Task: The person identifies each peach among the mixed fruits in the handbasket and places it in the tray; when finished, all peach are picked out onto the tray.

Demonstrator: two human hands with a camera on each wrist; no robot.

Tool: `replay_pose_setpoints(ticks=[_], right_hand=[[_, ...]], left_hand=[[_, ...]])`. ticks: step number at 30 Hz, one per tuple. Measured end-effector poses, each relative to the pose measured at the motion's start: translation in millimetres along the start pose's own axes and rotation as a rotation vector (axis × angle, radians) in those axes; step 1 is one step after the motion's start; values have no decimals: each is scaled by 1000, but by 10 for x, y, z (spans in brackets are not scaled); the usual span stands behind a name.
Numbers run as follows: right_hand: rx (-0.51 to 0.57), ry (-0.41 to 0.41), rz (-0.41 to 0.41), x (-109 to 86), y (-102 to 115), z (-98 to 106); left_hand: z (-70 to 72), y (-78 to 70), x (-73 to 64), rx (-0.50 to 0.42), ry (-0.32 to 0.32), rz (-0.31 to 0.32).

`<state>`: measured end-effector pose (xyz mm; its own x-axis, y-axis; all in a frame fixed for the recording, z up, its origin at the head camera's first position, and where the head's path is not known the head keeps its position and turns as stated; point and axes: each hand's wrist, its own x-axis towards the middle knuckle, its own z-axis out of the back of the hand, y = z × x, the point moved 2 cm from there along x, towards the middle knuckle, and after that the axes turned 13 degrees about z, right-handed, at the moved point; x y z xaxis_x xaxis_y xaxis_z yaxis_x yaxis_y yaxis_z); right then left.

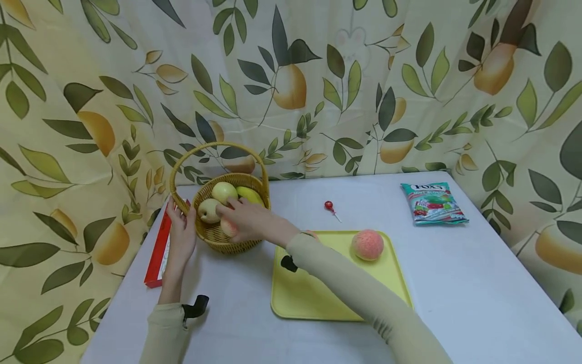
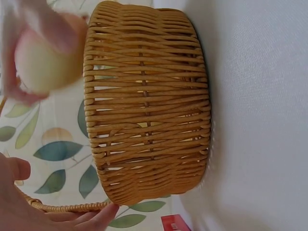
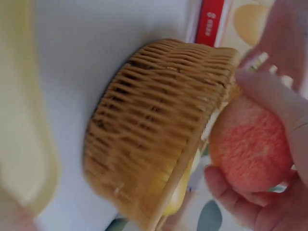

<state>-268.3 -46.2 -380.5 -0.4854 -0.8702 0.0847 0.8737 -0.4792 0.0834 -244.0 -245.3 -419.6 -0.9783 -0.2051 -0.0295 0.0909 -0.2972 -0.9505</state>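
Right hand [image 1: 249,218]: gripping a peach [image 3: 252,147] at the rim of the basket [image 2: 149,106]; left hand [image 1: 183,235]: touching basket beside its handle [image 1: 218,144], whether gripping cannot be told; second peach [image 1: 368,245]: on yellow tray [image 1: 313,298]; pale fruit [image 1: 224,192]: inside basket

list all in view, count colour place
tablecloth: one, white, underneath
basket: one, tan, left
pale fruits: two, yellowish, in basket
yellow fruit: one visible, yellow, in basket
tray: one, yellow, centre
peaches: two clear, pink, one held, one on tray
partly hidden thing: one, pinkish, tray's far edge
lollipop: one, red, beyond tray
packet: one, teal, far right
box: one, red, far left
backdrop: one, cream, behind
wrist devices: two, black, wrists
sleeves: two, beige, forearms
left hand: one, touching basket
right hand: one, holding peach
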Motion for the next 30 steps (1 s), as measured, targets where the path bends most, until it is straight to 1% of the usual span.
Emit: replay_pose_setpoints(ticks=[2,4,7,9,12,17,18,20,23,25,27,30], right_hand=[[27,-35,-12,-189,-41,43],[61,-65,-35,-386,-70,80],[104,-103,-59,-661,-53,122],[135,-126,-64,-806,-10,131],[176,-124,-59,-972,90,116],[184,-96,-63,-1248,209,105],[196,-103,-68,-1315,211,107],[231,-125,-82,-1405,216,94],[274,-165,-122,-1573,197,76],[273,-181,-149,-1692,186,64],[279,-194,-160,-1800,181,49],[288,-195,-162,-1934,191,19]], left_hand=[[-34,-13,-3,-3,1,-12],[-61,-28,-9,14,-3,-24],[-71,-46,-19,31,5,-16],[-58,-55,-35,40,1,-9],[-15,-56,-69,45,-14,8],[-3,-60,-84,67,-43,10],[-16,-68,-76,68,-42,3],[10,-74,-68,69,-45,-6],[19,-86,-41,60,-21,-16],[11,-93,-25,53,-10,-19],[7,-87,-19,44,-1,-10],[17,-57,-30,39,-12,10]])
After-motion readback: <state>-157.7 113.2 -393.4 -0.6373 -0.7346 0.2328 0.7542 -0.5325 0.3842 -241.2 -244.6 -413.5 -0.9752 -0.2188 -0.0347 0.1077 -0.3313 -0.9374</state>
